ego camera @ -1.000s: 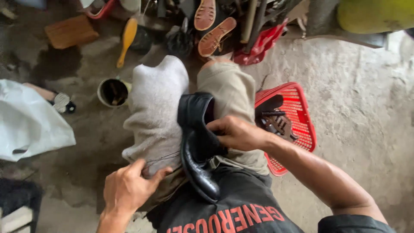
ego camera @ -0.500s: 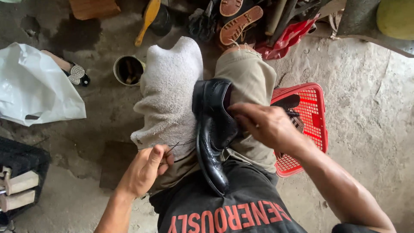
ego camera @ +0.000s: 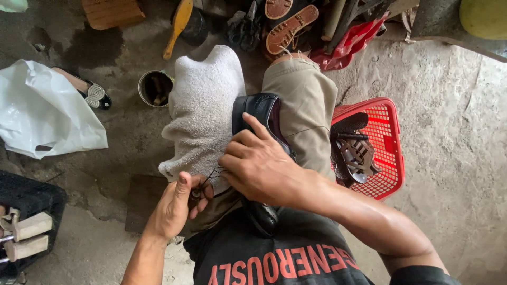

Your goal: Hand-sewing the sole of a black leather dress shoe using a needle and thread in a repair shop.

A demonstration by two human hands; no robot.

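Observation:
A black leather shoe (ego camera: 257, 109) lies wedged between my knees, toe toward me. My right hand (ego camera: 259, 168) covers its middle and grips it. My left hand (ego camera: 177, 205) is closed near the shoe's side, pinching a small tool with dark thread (ego camera: 210, 175) running up toward the right hand. A grey-white towel (ego camera: 203, 105) is draped over my left knee. My right knee is in khaki trousers (ego camera: 301, 105).
A red plastic basket (ego camera: 388, 153) with dark shoe parts sits on the right. A tin can (ego camera: 155, 87), a yellow-handled brush (ego camera: 177, 25), a white plastic bag (ego camera: 45, 113), a sandal (ego camera: 87, 91) and shoe soles (ego camera: 288, 26) lie on the concrete floor. A black crate (ego camera: 29, 216) stands at left.
My left hand has come up closer to the shoe and closed around the tool and thread. My right hand has spread over the shoe's middle. The camera view has shifted slightly.

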